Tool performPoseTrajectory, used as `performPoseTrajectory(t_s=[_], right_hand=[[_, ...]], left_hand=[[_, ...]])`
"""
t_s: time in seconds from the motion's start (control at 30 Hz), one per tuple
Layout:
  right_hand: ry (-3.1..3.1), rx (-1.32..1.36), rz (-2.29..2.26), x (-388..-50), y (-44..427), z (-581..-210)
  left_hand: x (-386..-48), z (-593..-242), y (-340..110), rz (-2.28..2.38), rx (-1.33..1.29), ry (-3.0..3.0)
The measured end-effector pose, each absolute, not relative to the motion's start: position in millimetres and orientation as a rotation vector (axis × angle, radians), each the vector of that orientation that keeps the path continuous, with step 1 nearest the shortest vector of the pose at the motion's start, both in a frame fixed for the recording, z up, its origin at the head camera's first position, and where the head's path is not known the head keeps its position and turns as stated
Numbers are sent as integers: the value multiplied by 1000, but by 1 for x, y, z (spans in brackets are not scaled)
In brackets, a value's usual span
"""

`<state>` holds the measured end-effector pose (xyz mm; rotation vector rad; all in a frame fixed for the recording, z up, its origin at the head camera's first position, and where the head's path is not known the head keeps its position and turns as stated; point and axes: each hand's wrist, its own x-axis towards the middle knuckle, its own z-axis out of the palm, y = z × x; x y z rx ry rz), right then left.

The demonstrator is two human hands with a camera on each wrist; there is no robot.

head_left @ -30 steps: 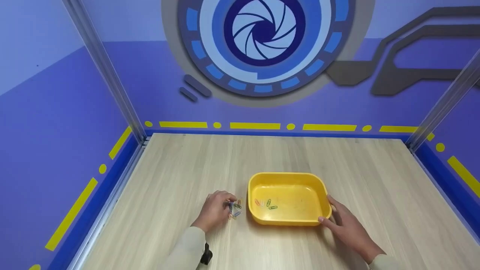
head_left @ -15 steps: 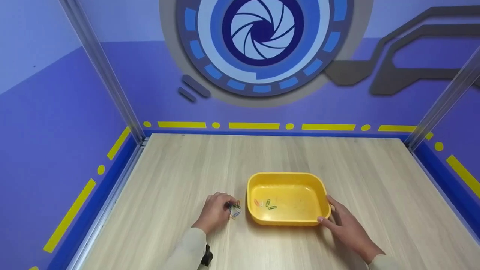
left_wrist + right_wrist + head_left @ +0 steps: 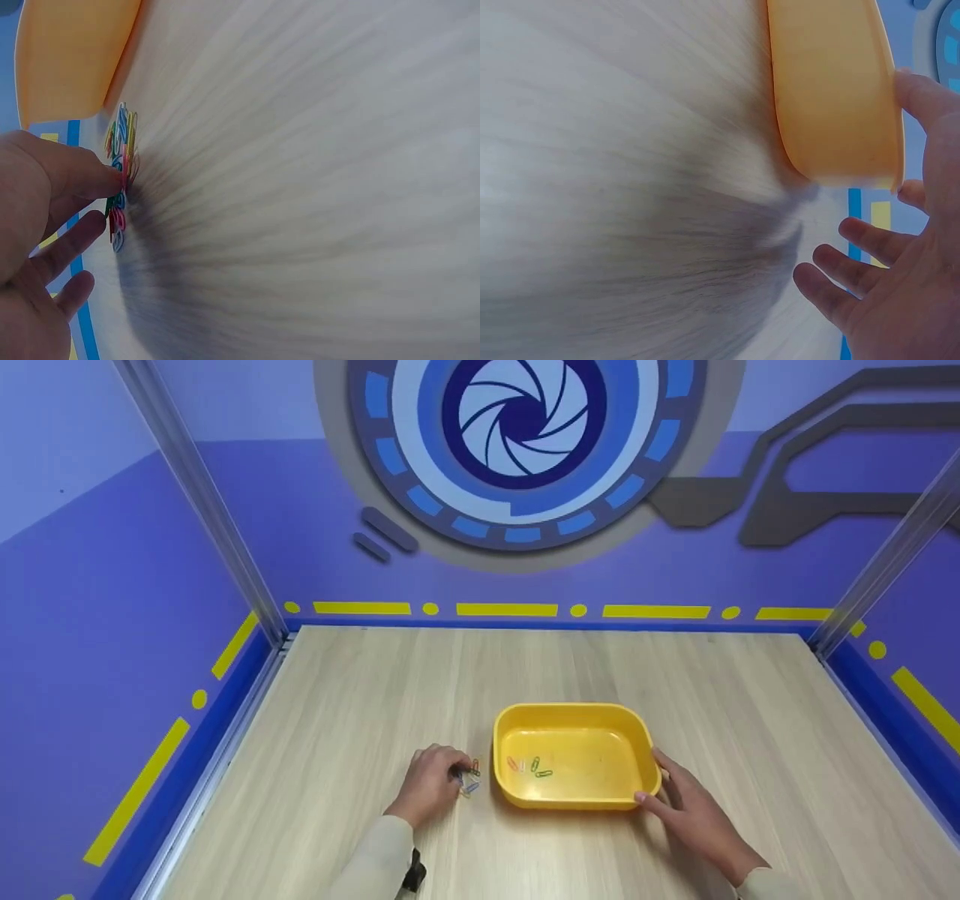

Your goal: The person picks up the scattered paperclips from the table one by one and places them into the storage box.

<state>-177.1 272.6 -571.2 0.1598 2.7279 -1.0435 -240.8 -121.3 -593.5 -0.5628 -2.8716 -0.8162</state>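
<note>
Several coloured paper clips [image 3: 121, 135] lie in a small heap on the table, left of a yellow plastic bin [image 3: 574, 804]. My left hand [image 3: 431, 784] is at the heap, thumb and forefinger pinched together among the clips; exactly which clip sits between the fingertips is hidden. In the left wrist view, the other fingers of that hand [image 3: 37, 199] hang loosely below. At the bin's right end, my right hand [image 3: 701, 814] holds the near right corner, thumb on the rim and forefinger on the side. Its remaining fingers [image 3: 840, 270] are spread, apart from the bin.
A few paper clips [image 3: 535, 765], red, white and green, lie inside the bin on its left side. The wooden table [image 3: 375, 682] is bounded by blue-purple panels [image 3: 480, 577] at the back and both sides, with metal posts [image 3: 202, 502] at the corners.
The left fingers shift very slightly within the heap of clips. Right hand and bin stay in place; the head view drifts a little.
</note>
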Motion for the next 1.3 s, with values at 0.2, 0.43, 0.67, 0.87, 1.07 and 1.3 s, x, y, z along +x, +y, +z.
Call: performPoseTrajectory(t_s=[0.2,0.43,0.67,0.87,1.07,1.3], right_hand=[[2740,140,-1051,-177,274,-573],[2733,142,-1051,-176,272,-572],[2723,135,-1057,-176,271,-570],[2725,123,-1056,-176,271,-570],[2713,152,-1048,-177,271,-571],[2700,180,-1048,-178,271,-572]], left_hand=[[-241,-593,-122,-806,-573,-2857],[-242,-594,-121,-802,-595,-2842],[-242,-593,-120,-822,-584,-2830],[-242,-589,-118,-838,-569,-2850],[-243,-588,-117,-846,-566,-2858],[-243,-586,-116,-839,-599,-2836]])
